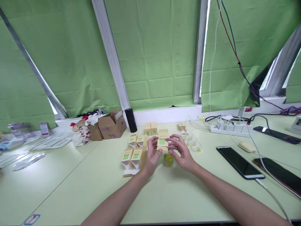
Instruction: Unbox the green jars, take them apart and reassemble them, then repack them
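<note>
Between my two hands is a small tan cardboard box [162, 142] with a green panel on its front and a flap raised at the top. My left hand [151, 157] grips its left side, fingers behind and thumb at the lower edge. On the right side, the curled fingers of my right hand [182, 153] touch the box. Just below it, a small clear container with green contents [168, 160] stands on the table. To the left are several similar boxes [139, 156], some with open flaps. Several clear cups with yellow bits [195, 146] sit beyond my right hand.
A black cylinder [131, 120] and a brown carton [112, 125] stand at the back left. Toward the right lie a phone [240, 162] on a charging cable, another phone [279, 172] and a power strip [231, 128] with cables. Plastic packets [29, 161] lie far left.
</note>
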A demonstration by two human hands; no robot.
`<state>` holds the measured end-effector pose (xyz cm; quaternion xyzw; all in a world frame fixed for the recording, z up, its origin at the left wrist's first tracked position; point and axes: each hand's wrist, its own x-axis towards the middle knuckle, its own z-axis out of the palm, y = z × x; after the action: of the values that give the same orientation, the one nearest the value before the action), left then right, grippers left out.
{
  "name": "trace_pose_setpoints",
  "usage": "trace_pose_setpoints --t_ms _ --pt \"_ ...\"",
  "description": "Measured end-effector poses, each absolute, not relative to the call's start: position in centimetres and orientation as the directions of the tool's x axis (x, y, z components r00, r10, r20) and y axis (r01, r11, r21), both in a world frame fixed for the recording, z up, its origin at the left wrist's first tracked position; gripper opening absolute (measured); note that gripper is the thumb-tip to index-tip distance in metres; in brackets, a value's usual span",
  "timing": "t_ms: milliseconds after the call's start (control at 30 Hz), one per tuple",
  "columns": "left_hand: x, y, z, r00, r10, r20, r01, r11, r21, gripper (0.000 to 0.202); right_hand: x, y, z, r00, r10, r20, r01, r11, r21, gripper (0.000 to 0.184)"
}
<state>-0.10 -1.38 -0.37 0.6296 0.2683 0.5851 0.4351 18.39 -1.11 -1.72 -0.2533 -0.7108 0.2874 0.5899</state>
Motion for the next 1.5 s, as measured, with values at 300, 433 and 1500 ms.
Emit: trace_pose_setpoints --t_ms 300,433,1500 --pt "-0.09 -1.39 -0.40 0.186 0.846 0.500 -0.178 -0.471 0.864 0.048 18.35 -0.99 -1.89 -0.161 0.699 0.697 0.045 0.711 -0.702 0.038" --pt "-0.08 -1.44 -0.39 0.188 0.844 0.502 -0.166 -0.477 0.863 0.049 18.38 -0.97 -1.95 -0.169 0.698 0.696 0.044 0.711 -0.702 0.038" --pt "0.32 -1.55 -0.06 0.106 0.792 0.602 0.034 -0.608 0.793 0.044 18.04 -1.15 -1.56 -0.089 0.723 0.685 0.064 0.690 -0.721 0.034"
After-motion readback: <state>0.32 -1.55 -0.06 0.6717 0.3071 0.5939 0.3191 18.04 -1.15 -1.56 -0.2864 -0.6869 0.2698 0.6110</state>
